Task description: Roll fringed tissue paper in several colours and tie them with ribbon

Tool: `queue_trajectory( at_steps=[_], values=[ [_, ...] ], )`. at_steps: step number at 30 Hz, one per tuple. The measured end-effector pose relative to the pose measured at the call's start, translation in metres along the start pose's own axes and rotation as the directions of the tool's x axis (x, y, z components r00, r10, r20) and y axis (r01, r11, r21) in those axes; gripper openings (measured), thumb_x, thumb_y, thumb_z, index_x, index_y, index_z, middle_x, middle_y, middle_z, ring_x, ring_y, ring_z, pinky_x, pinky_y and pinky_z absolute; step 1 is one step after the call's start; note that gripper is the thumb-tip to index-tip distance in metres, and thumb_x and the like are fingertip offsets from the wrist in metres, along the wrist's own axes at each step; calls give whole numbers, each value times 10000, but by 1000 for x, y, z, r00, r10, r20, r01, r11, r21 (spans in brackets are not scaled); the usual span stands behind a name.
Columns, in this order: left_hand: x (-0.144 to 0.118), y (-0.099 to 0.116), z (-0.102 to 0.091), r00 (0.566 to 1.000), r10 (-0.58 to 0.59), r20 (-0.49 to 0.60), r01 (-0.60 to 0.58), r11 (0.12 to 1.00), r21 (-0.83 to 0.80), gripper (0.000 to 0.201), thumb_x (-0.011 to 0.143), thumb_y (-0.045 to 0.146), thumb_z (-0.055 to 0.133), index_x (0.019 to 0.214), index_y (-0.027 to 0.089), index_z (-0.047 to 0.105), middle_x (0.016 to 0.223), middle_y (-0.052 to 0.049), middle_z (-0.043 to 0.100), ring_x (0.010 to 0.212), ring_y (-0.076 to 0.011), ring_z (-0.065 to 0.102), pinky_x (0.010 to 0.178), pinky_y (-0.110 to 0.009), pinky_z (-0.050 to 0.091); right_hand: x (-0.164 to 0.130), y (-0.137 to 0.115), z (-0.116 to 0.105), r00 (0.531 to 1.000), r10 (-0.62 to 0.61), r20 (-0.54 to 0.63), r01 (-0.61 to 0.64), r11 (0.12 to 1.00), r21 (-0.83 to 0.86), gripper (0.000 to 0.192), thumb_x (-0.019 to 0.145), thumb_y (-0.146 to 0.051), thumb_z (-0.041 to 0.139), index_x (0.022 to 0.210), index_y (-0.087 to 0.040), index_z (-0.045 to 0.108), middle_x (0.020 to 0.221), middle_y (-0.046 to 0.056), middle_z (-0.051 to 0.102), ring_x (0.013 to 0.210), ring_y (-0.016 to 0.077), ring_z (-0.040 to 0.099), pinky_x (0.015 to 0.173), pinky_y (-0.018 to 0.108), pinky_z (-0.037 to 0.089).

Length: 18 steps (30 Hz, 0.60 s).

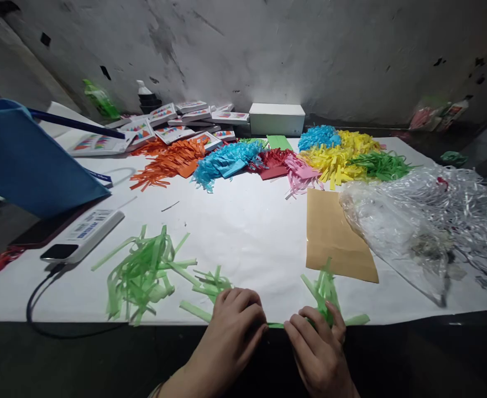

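Note:
At the table's near edge, my left hand [235,326] is closed with its fingers curled down on a fringed piece of light green tissue paper. Green fringe [212,284] sticks out beyond its knuckles. My right hand [320,348] is closed on the other end, where more green fringe [325,293] fans up past the fingers. A thin green band [275,325] spans the gap between both hands. The fingertips are partly hidden. Left of my hands lies a loose pile of cut green tissue strips [143,276].
Fringed tissue bundles in orange [172,160], blue [222,160] and yellow [330,163] line the back, near flat boxes [172,134] and a white box [277,119]. Brown card [334,237] and a clear plastic bag [396,226] lie right. A white device [83,235] with a cable sits left.

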State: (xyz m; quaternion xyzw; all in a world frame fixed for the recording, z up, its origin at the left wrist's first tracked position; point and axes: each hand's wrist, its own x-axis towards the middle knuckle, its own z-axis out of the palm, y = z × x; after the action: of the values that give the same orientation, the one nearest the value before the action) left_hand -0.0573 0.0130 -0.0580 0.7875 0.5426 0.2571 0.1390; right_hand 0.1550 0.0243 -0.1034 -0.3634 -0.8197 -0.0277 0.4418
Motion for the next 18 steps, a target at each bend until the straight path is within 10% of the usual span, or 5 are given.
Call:
queue_trajectory(
  at_steps=[4, 7, 10, 13, 18],
  values=[
    [-8, 6, -44, 974, 9, -225, -17, 999, -31, 160, 931, 208, 599, 1038, 275, 698, 1051, -49, 685, 956, -248, 603, 837, -378, 455, -6, 5, -29, 999, -42, -1, 42, 997, -62, 331, 1013, -147, 424, 1008, -249, 738, 899, -14, 780, 910, 182, 720, 1177, 490, 263],
    [4, 24, -55, 998, -62, 7, 60, 920, -388, 195, 954, 267, 577, 1070, 268, 734, 1001, -48, 712, 892, -217, 626, 793, -333, 487, -5, 2, -46, 996, -66, -57, 58, 989, -138, 265, 990, -175, 518, 1023, -323, 735, 858, -48, 784, 873, 180, 740, 1133, 453, 380],
    [25, 42, -31, 865, -90, 493, 455, 557, -695, 272, 860, 437, 703, 913, 183, 785, 789, -36, 692, 700, -157, 582, 652, -262, 448, 7, 1, -55, 979, -94, -182, 62, 983, -173, 252, 983, -166, 532, 983, -317, 733, 797, -62, 772, 811, 163, 744, 1089, 413, 435],
    [39, 53, 7, 714, -34, 699, 694, 162, -701, 421, 569, 491, 918, 685, 127, 740, 589, 20, 591, 554, -83, 457, 564, -206, 343, 20, 6, -63, 954, -132, -270, 98, 986, -137, 260, 994, -166, 498, 893, -254, 721, 722, -48, 747, 725, 137, 731, 1026, 380, 458],
    [43, 69, 46, 823, -23, 567, 567, 39, -823, 489, 561, 522, 928, 653, 132, 647, 610, 11, 588, 574, -87, 469, 580, -206, 334, 9, 11, -61, 958, 101, -270, -57, 984, 166, 122, 960, -151, 561, 913, -195, 665, 713, -12, 688, 644, 130, 675, 724, 275, 559]
  ],
)
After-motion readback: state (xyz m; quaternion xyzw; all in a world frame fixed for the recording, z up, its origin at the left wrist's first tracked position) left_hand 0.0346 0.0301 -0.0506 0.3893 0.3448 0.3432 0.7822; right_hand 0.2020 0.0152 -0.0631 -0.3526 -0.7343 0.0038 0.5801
